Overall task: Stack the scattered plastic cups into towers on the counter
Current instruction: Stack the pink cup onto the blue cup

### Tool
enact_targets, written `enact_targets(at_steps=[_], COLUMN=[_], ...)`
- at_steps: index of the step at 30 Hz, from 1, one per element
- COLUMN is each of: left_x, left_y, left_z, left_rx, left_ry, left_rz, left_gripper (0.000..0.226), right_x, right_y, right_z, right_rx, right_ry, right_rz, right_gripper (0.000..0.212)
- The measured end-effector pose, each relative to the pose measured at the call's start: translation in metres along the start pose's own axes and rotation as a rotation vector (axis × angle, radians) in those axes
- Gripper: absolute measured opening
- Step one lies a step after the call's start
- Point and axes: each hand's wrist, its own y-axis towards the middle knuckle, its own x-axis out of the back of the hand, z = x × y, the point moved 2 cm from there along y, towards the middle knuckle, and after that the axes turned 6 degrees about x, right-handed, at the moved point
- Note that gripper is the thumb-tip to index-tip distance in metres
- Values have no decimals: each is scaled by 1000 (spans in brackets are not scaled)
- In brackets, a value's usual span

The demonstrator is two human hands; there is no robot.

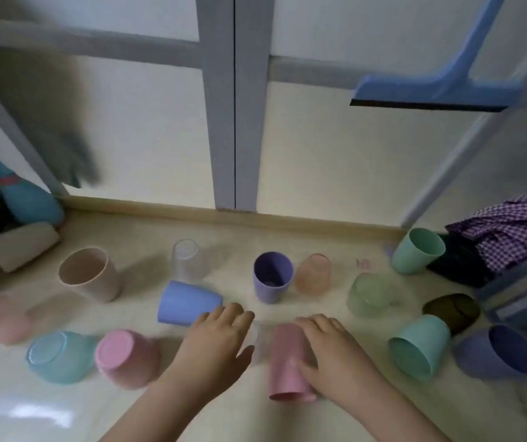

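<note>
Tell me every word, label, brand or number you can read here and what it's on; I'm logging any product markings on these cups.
None can be read.
The cups, such as the pink cup under the right hand and the blue cup by the left hand, show plain surfaces.
The teal bottle at far left has a red band, too blurred to tell any print.
The clear box at far right bears pale patches, too blurred to read.

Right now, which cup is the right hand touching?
The pink cup lying on its side under the right hand; the other pink cup sits untouched further left.
</note>
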Motion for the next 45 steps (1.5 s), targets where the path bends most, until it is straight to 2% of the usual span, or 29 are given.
enact_targets(at_steps=[5,9,13,21,23,25,31,34,38,45], left_x=[-22,-32,-34,-36,-36,-35,-30,-27,-25,-19], left_y=[-1,-3,-2,0,1,3,7,6,3,3], left_z=[3,1,1,3,3,4,12,20,27,29], left_rx=[13,67,121,113,112,115,147,182,203,263], left_ry=[2,-16,-57,-66,-59,-43,-10,-13,-10,-83], left_rz=[90,153,190,175,176,161,163,170,197,278], left_gripper=[67,67,64,72,73,73,76,74,72,62], right_x=[-28,-44,-61,-64,-58,-50,-41,-38,-43,-42], right_y=[6,10,13,8,6,6,17,24,36,45], right_z=[4,10,17,5,3,2,4,6,7,2], right_rx=[-117,-222,-334,-322,-307,-278,-205,-182,-160,-166], right_ry=[196,283,506,710,712,753,719,686,623,620], right_rz=[74,47,-7,-115,-191,-251,-378,-381,-399,-246], right_gripper=[74,80,95,107,101,83,71,63,64,75])
